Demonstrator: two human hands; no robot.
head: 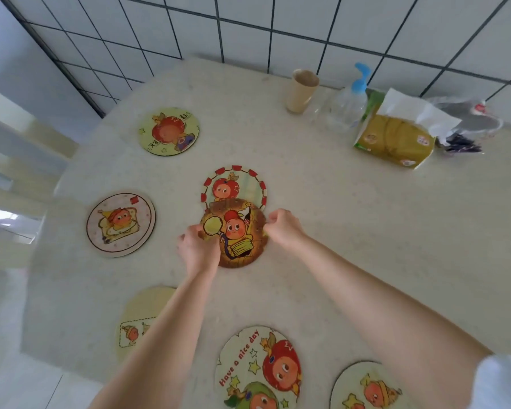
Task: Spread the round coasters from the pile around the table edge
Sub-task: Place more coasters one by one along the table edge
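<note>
In the middle of the pale table a brown cartoon coaster overlaps a red-rimmed coaster behind it. My left hand pinches the brown coaster's left edge. At its right edge my right hand grips it with curled fingers. Round coasters lie around the table edge: a yellow-green coaster far left, a pink-cream coaster left, a yellow coaster partly hidden by my left forearm, a "Have a nice day" coaster near me, and a cream coaster at bottom right.
At the back right stand a beige cup, a clear pump bottle with a blue top, a yellow tissue pack and a crumpled plastic bag. A tiled wall runs behind. Chairs stand at the left.
</note>
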